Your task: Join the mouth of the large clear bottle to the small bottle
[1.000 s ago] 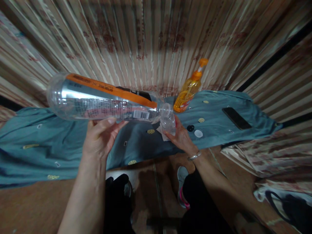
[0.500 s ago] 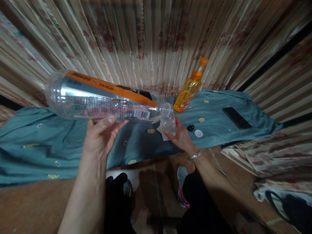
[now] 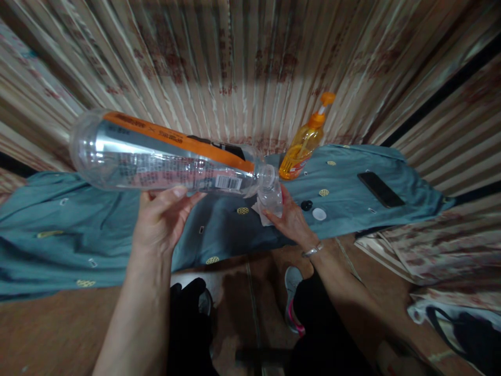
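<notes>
A large clear bottle [image 3: 164, 156] with an orange and silver label lies nearly level in the air, its base at the left slightly higher than its neck. My left hand [image 3: 164, 214] grips it from below near the middle. Its mouth meets the opening of a small clear container [image 3: 271, 199], which my right hand [image 3: 288, 216] holds, fingers wrapped round its right side. Whether liquid passes between them cannot be made out. Beneath the small container, a pale scrap of paper [image 3: 263, 215] shows at the edge.
On the teal cloth [image 3: 230, 240], an orange pump bottle [image 3: 299, 154] stands behind my right hand. A black cap [image 3: 306, 205], a white disc [image 3: 319, 214] and a dark phone [image 3: 380, 189] lie to the right. Pleated curtains hang behind.
The large bottle's base has risen slightly and shifted a little left, so its tilt is a bit steeper. My right hand and the small container look unmoved.
</notes>
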A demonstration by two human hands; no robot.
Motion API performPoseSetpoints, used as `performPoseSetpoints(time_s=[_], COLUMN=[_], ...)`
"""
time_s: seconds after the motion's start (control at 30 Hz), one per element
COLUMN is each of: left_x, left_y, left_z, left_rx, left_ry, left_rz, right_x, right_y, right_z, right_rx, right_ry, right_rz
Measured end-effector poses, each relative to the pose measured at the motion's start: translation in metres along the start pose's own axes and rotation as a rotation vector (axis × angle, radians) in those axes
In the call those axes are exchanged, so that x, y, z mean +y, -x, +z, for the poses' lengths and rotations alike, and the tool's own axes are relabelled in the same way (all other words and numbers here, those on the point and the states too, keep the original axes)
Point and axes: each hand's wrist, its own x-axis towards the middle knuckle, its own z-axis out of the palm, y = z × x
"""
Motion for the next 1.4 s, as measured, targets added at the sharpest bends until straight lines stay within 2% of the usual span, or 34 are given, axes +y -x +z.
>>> performPoseSetpoints(time_s=[0.47, 0.67, 1.4], left_x=[0.0008, -0.0002, -0.0008], left_y=[0.0006, -0.0001, -0.0020], left_z=[0.0016, 0.0038, 0.0039], left_rx=[0.010, 0.053, 0.038], left_ry=[0.010, 0.044, 0.038], left_rz=[-0.005, -0.022, -0.011], right_x=[0.0006, 0.0007, 0.0009], right_y=[-0.0004, 0.0003, -0.0005], right_z=[-0.0009, -0.0002, 0.0014], right_rx=[-0.012, 0.001, 0.007], right_ry=[-0.009, -0.007, -0.005], right_rz=[0.004, -0.002, -0.002])
